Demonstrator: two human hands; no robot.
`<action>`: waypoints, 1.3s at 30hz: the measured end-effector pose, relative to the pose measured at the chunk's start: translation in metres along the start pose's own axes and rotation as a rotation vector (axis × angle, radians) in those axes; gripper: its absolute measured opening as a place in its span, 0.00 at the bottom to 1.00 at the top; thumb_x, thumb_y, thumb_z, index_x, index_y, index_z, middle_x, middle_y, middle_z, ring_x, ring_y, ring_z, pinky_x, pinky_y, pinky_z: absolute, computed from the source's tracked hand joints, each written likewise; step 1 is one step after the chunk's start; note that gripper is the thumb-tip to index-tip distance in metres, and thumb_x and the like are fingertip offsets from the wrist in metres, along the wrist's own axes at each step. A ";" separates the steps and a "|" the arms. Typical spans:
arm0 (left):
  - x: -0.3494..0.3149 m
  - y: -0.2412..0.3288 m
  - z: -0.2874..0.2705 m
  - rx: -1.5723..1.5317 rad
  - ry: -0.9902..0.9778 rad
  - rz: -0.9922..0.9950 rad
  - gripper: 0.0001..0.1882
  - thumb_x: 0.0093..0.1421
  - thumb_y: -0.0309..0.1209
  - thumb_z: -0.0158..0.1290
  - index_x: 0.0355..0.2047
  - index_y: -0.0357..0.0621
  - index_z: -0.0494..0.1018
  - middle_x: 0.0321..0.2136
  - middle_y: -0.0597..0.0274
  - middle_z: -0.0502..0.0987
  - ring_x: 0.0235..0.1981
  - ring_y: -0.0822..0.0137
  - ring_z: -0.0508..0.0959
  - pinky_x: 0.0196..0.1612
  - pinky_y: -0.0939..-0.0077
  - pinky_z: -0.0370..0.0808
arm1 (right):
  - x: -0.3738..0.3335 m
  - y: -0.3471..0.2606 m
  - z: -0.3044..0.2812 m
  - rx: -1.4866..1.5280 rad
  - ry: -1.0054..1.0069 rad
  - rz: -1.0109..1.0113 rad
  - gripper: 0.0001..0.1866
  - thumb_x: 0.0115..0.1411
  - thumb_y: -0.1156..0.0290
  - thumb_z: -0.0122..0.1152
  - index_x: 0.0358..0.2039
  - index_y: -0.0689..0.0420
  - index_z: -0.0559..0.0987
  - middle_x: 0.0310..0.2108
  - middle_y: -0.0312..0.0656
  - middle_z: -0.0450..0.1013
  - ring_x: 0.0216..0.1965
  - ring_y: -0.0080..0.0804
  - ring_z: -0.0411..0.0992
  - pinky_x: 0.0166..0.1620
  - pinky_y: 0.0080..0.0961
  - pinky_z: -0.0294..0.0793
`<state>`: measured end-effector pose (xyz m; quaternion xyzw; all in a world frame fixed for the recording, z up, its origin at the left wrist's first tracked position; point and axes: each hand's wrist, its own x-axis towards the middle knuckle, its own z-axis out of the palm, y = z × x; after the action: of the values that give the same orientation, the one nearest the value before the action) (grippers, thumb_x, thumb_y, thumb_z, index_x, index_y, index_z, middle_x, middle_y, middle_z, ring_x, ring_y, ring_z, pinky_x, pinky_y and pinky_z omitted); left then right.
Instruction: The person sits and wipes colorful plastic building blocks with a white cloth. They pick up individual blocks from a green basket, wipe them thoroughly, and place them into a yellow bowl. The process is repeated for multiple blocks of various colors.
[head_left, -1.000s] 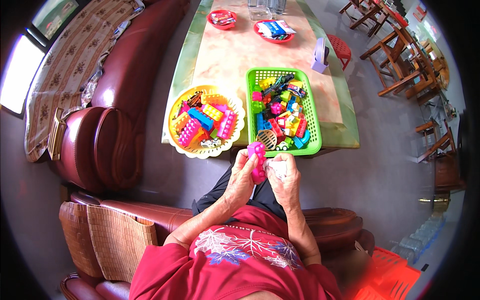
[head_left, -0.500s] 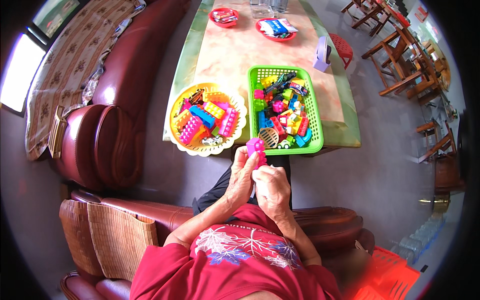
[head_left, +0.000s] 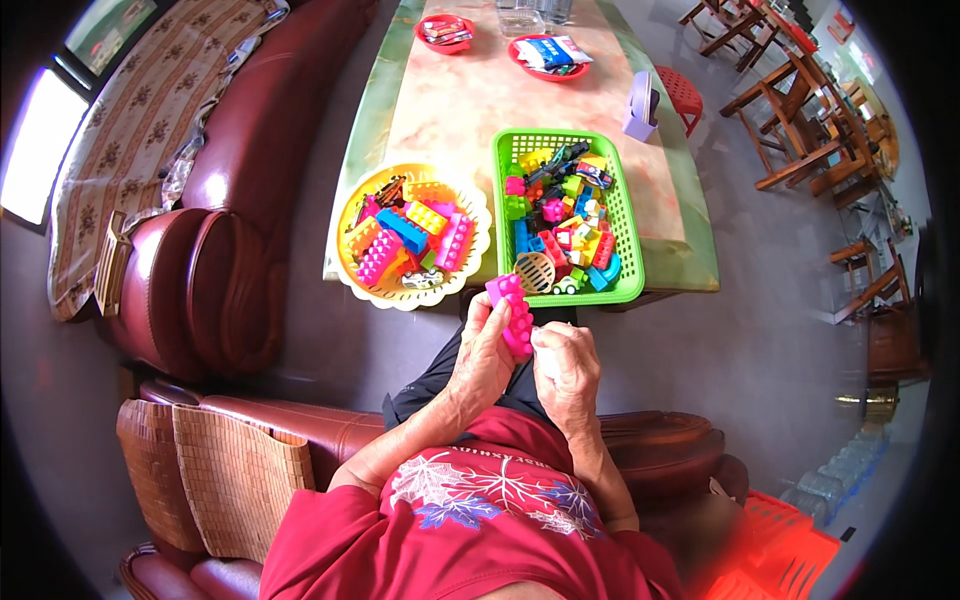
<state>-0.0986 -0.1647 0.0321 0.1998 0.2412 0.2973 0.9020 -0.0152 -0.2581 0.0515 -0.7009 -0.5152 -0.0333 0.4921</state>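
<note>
My left hand (head_left: 482, 352) grips a long pink toy building block (head_left: 515, 318), its studs turned to the right, in front of the table edge. Just right of the block, my right hand (head_left: 566, 368) is closed around a bit of white material (head_left: 546, 352), perhaps a wipe; most of it is hidden by the fingers. Beyond my hands, a yellow scalloped basket (head_left: 481, 210) holds pink, blue, yellow and orange blocks. To its right, a green plastic basket (head_left: 632, 235) is full of smaller mixed bricks and toys, with a round tan slotted piece (head_left: 535, 271) at its near end.
Both baskets stand at the near edge of the marble-patterned table (head_left: 450, 120). Farther back are two red bowls (head_left: 443, 35) with packets and a lilac holder (head_left: 640, 108). A red stool (head_left: 680, 95) is right of the table; a maroon sofa (head_left: 240, 200) lines the left.
My right hand has moved right, off the block, and the white material now shows in its fingers. More of the block's studded side is visible. My left hand still holds it.
</note>
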 end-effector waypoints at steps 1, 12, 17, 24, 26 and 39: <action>-0.001 0.001 0.000 0.016 0.010 0.013 0.11 0.66 0.37 0.48 0.46 0.54 0.62 0.36 0.68 0.71 0.36 0.73 0.72 0.36 0.75 0.74 | 0.001 -0.004 -0.001 -0.027 -0.026 0.000 0.18 0.42 0.88 0.62 0.34 0.58 0.75 0.33 0.42 0.74 0.34 0.42 0.71 0.38 0.33 0.73; -0.001 0.002 0.001 0.019 0.019 -0.001 0.10 0.66 0.36 0.49 0.45 0.53 0.65 0.36 0.68 0.72 0.36 0.74 0.73 0.37 0.74 0.74 | -0.003 -0.013 0.005 0.044 0.047 0.012 0.14 0.44 0.87 0.59 0.33 0.58 0.77 0.32 0.44 0.72 0.33 0.42 0.71 0.38 0.34 0.73; -0.002 0.002 -0.001 -0.012 -0.031 -0.089 0.11 0.65 0.39 0.49 0.46 0.57 0.64 0.36 0.71 0.72 0.35 0.74 0.75 0.31 0.76 0.73 | 0.000 0.003 0.000 0.196 0.068 0.224 0.15 0.48 0.88 0.59 0.36 0.60 0.73 0.33 0.46 0.71 0.34 0.41 0.74 0.37 0.31 0.75; -0.001 -0.001 0.002 -0.051 -0.016 -0.089 0.11 0.65 0.38 0.49 0.46 0.56 0.63 0.38 0.70 0.72 0.36 0.73 0.75 0.33 0.73 0.75 | 0.013 -0.005 0.004 0.098 0.059 -0.001 0.15 0.47 0.85 0.62 0.38 0.59 0.78 0.36 0.44 0.73 0.37 0.41 0.72 0.40 0.32 0.73; -0.001 -0.001 -0.006 -0.030 -0.026 -0.081 0.11 0.65 0.38 0.49 0.46 0.55 0.63 0.39 0.70 0.73 0.38 0.73 0.76 0.36 0.72 0.76 | 0.005 -0.004 0.004 0.078 -0.002 -0.035 0.17 0.45 0.86 0.62 0.37 0.59 0.78 0.35 0.43 0.73 0.35 0.41 0.71 0.39 0.32 0.73; -0.010 0.008 0.012 0.204 -0.019 -0.147 0.09 0.65 0.38 0.50 0.44 0.53 0.67 0.27 0.75 0.71 0.23 0.83 0.68 0.25 0.88 0.64 | 0.027 -0.002 -0.001 0.003 0.089 -0.032 0.17 0.45 0.87 0.61 0.37 0.59 0.76 0.36 0.44 0.70 0.36 0.41 0.73 0.37 0.31 0.75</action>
<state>-0.1020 -0.1680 0.0489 0.2752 0.2758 0.2024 0.8985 -0.0035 -0.2403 0.0686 -0.6897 -0.5040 -0.0714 0.5150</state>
